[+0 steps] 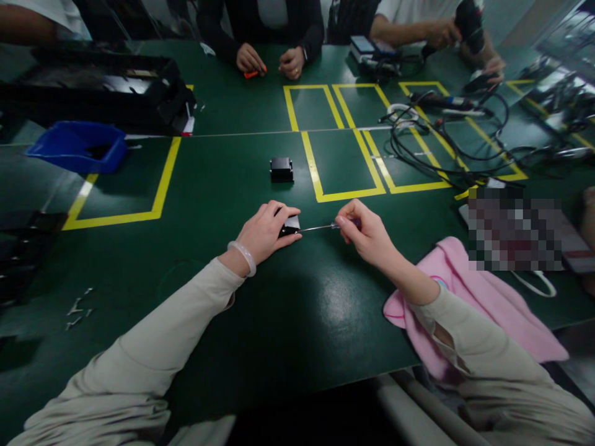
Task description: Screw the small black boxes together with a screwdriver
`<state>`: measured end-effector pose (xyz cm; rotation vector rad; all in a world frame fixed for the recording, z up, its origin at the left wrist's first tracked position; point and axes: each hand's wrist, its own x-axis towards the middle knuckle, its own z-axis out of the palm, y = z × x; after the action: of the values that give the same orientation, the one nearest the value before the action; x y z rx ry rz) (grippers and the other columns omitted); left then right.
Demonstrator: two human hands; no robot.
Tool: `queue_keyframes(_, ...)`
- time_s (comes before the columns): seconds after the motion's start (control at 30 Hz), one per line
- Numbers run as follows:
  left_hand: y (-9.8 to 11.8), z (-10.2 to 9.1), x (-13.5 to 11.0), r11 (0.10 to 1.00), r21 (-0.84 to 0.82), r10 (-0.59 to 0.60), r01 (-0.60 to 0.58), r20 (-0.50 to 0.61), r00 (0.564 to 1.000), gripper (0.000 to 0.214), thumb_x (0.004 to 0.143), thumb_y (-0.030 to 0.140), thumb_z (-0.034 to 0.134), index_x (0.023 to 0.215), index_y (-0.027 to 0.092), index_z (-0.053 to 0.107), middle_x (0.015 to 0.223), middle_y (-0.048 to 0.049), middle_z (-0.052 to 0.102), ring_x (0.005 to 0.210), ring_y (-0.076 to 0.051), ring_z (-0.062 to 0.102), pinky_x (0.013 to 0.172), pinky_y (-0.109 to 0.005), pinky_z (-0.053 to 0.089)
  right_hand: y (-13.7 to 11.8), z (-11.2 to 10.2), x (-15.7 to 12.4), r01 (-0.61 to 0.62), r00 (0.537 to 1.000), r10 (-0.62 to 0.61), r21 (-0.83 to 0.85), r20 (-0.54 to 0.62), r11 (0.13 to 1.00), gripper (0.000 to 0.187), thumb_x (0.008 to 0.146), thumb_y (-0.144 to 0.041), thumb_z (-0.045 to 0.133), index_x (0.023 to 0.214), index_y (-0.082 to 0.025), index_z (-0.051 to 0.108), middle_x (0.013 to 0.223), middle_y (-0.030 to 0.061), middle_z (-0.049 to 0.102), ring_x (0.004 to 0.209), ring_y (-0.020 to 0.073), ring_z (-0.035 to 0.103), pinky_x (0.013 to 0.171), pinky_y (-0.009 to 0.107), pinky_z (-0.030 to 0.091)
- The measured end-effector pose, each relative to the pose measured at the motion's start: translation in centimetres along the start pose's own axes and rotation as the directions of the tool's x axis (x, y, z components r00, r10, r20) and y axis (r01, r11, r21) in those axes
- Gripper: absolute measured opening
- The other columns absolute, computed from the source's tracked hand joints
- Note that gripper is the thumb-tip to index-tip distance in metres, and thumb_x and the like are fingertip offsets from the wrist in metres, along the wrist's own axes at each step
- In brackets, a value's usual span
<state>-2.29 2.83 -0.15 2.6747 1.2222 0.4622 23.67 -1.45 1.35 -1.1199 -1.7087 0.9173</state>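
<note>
My left hand (pixel 266 230) is closed over a small black and grey part (pixel 290 224) that rests on the green table (pixel 288 310). My right hand (pixel 365 234) pinches the handle of a thin screwdriver (pixel 320 228). Its metal shaft lies level and its tip meets the side of the part. A pale bangle sits on my left wrist. Another small black box (pixel 281 169) stands on the table a little beyond my hands.
A pink cloth (pixel 483 303) lies under my right forearm. A blue bin (pixel 77 145) and a black tray (pixel 102 87) sit far left, tangled cables (pixel 437 142) far right. Small metal bits (pixel 77 306) lie near left. Other people's hands (pixel 272 62) work across the table.
</note>
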Motion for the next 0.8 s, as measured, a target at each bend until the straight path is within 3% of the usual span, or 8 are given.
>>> queue_keyframes(0.3,-0.07,0.04,-0.07,1.000,0.012,0.001,-0.001,-0.005,1.000,0.049,0.097,0.046,0.064,0.136,0.018,0.054,0.123,-0.0132,0.057,0.110,-0.030,0.058,0.095,-0.046,0.053,-0.22,-0.14,0.01,0.014,1.000,-0.014,-0.026,-0.007,1.000,0.011,0.094,-0.018,0.061,0.093,-0.023,0.051,0.073,-0.0053,0.052,0.061,0.0105,0.049,0.060,0.028,0.038)
queue_keyframes(0.8,-0.26,0.18,-0.08,1.000,0.006,0.015,-0.015,-0.007,1.000,0.048,0.096,0.048,0.064,0.136,0.021,0.055,0.123,-0.0124,0.057,0.111,-0.029,0.058,0.094,-0.045,0.054,-0.11,-0.37,0.14,0.010,1.000,-0.010,-0.009,0.025,1.000,0.012,0.096,-0.022,0.059,0.087,-0.022,0.052,0.071,-0.0049,0.050,0.062,0.0110,0.047,0.060,0.028,0.035)
